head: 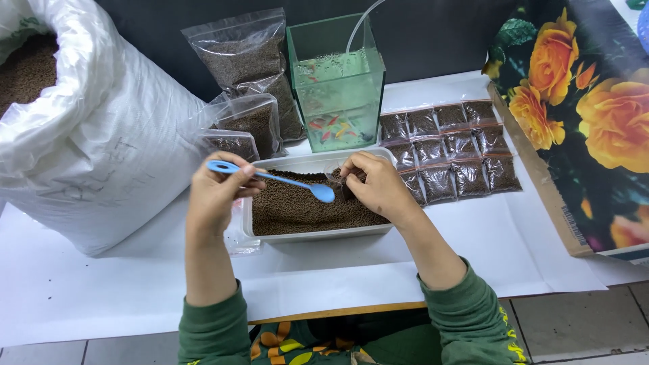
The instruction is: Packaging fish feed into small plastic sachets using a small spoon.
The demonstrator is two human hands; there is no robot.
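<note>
Far to the left a big white sack (101,135) is slumping open on the table, brown pellets showing at its mouth; just right of it several clear bags (247,81) of the same pellets are leaning against one another.

The left hand (215,196) is reaching up from a green sleeve, wrist bent slightly inward, fingers curling shut around the handle of a blue spoon (270,177); the spoon is lying almost level, its handle loop sticking out past the knuckles on the left and its bowl pointing right, hovering over the white tub (318,233) of pellets.

The right hand (380,186) is coming in from the other sleeve, forearm angling up and leftward; its fingers are pinching a small clear bag (343,182) at the tub's far right corner, and the spoon's bowl is sitting just beside that bag's mouth; how much the bag is holding I cannot tell, since the fingers are covering most of it.

Behind the tub a green tank (338,88) is standing with a tube running into it; to the right, rows of filled little packets (449,152) are lying flat on the white paper (101,284); beyond them a box printed with flowers (588,101) is crowding the table's right edge.
</note>
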